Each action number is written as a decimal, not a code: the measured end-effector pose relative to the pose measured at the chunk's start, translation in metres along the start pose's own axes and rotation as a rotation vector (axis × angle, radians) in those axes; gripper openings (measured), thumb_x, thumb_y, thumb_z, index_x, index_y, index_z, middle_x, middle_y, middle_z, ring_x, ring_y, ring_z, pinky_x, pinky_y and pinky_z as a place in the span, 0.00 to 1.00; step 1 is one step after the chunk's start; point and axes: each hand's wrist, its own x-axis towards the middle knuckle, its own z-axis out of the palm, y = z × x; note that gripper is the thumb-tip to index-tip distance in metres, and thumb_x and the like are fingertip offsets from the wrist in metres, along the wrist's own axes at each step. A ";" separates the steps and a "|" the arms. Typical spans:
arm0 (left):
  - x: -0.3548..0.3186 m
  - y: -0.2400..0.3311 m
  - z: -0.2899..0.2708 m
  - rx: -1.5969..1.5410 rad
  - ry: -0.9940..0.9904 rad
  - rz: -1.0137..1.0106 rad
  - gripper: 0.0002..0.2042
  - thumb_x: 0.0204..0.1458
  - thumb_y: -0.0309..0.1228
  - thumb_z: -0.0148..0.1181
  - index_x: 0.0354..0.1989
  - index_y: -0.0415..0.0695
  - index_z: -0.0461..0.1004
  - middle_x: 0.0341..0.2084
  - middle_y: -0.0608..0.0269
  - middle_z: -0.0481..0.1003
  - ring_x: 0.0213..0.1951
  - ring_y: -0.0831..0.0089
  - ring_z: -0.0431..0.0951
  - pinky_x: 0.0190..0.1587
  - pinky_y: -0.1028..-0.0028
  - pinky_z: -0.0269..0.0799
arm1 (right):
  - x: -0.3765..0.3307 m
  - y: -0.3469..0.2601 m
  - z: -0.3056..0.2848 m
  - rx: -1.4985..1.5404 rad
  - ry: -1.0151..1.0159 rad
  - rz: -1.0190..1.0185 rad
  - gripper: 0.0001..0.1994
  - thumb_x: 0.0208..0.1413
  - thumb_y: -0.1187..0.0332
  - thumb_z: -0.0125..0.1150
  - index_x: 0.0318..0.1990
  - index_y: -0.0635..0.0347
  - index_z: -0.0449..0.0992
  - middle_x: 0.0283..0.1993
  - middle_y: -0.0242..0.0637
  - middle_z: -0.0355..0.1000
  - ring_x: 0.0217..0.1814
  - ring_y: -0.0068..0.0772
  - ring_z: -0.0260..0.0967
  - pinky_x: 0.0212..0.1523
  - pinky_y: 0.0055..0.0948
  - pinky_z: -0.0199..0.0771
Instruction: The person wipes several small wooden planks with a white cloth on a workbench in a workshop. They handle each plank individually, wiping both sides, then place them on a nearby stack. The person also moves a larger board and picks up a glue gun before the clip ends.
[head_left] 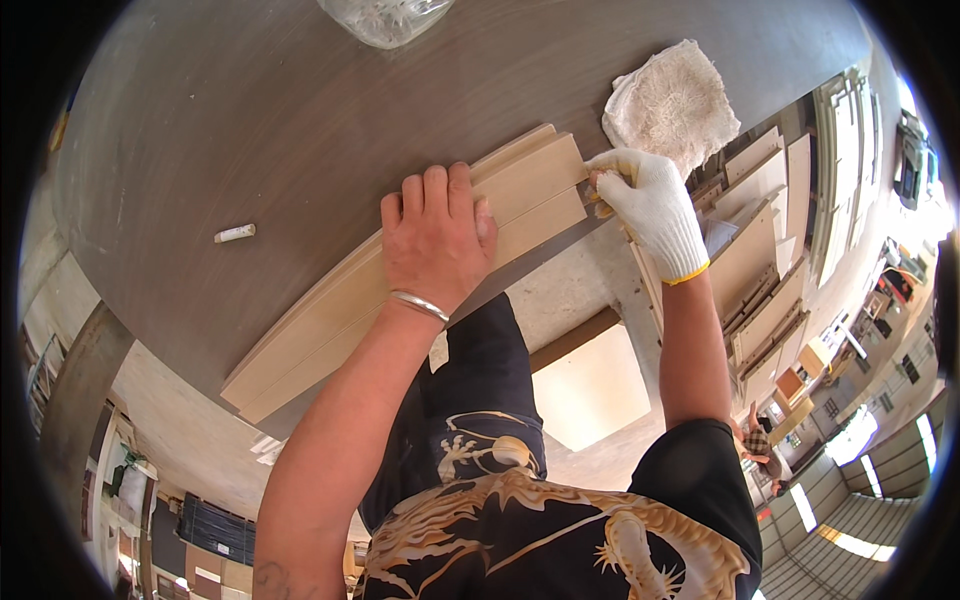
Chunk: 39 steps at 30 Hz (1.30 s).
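I see two long, flat boards (400, 290) of pale, smooth wood, stacked with edges nearly flush, lying slantwise along the near rim of a round table (250, 110) with a dark, fine-grained top. My bare left hand (435, 240) lies palm down on the upper board, fingers extended and together, gripping nothing; a metal bangle circles its wrist. My right hand (650, 210), in a white knit glove with a yellow cuff, is at the boards' right end, fingers curled closed there; I cannot tell what they pinch. A coarse, whitish rag (675, 100) lies crumpled just beyond that glove. A small white stub (234, 233) lies apart on the left. A clear glass jar (385, 18) stands at the far edge.
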 end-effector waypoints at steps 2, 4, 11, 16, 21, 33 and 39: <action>0.000 0.000 0.000 -0.003 0.000 0.000 0.21 0.56 0.35 0.59 0.57 0.41 0.74 0.45 0.57 0.72 0.46 0.57 0.72 0.49 0.58 0.66 | 0.000 -0.001 0.001 -0.031 0.007 0.004 0.15 0.60 0.70 0.58 0.47 0.72 0.83 0.28 0.39 0.80 0.28 0.24 0.77 0.34 0.26 0.77; 0.001 0.000 -0.001 -0.010 -0.007 -0.003 0.21 0.56 0.35 0.59 0.57 0.41 0.74 0.45 0.57 0.72 0.46 0.57 0.72 0.49 0.57 0.66 | 0.000 -0.002 0.001 -0.045 0.008 -0.014 0.15 0.59 0.71 0.58 0.46 0.72 0.83 0.28 0.39 0.80 0.28 0.24 0.77 0.34 0.26 0.76; -0.001 0.001 -0.001 -0.015 -0.017 -0.005 0.21 0.56 0.35 0.59 0.57 0.41 0.73 0.46 0.56 0.72 0.47 0.56 0.71 0.49 0.57 0.65 | -0.001 -0.005 0.004 -0.102 0.037 -0.062 0.14 0.57 0.70 0.58 0.43 0.73 0.83 0.26 0.41 0.79 0.27 0.26 0.78 0.33 0.29 0.76; -0.002 0.000 0.004 0.010 0.003 0.001 0.21 0.57 0.34 0.58 0.58 0.41 0.73 0.46 0.57 0.72 0.47 0.56 0.71 0.50 0.57 0.66 | 0.003 -0.003 0.014 -0.252 0.123 -0.130 0.13 0.56 0.66 0.61 0.40 0.67 0.85 0.29 0.50 0.80 0.32 0.48 0.81 0.38 0.41 0.79; 0.000 0.000 0.002 0.048 0.015 0.013 0.20 0.58 0.35 0.57 0.58 0.41 0.73 0.47 0.58 0.72 0.48 0.57 0.71 0.50 0.57 0.66 | 0.000 0.013 0.017 -0.123 0.130 -0.151 0.13 0.58 0.63 0.66 0.40 0.65 0.85 0.32 0.49 0.82 0.32 0.48 0.80 0.38 0.40 0.79; 0.000 -0.005 0.009 0.101 0.081 0.054 0.17 0.63 0.40 0.54 0.54 0.44 0.74 0.43 0.58 0.71 0.44 0.56 0.71 0.47 0.56 0.66 | -0.038 0.047 0.071 0.464 0.433 -0.076 0.11 0.61 0.73 0.67 0.50 0.65 0.85 0.42 0.33 0.83 0.43 0.18 0.76 0.48 0.23 0.76; 0.004 -0.006 0.007 0.080 0.090 0.030 0.14 0.69 0.43 0.50 0.50 0.47 0.75 0.41 0.60 0.71 0.43 0.56 0.71 0.46 0.55 0.66 | -0.037 0.034 0.086 0.228 0.603 -0.143 0.13 0.54 0.73 0.71 0.48 0.60 0.86 0.38 0.38 0.77 0.37 0.29 0.75 0.44 0.28 0.76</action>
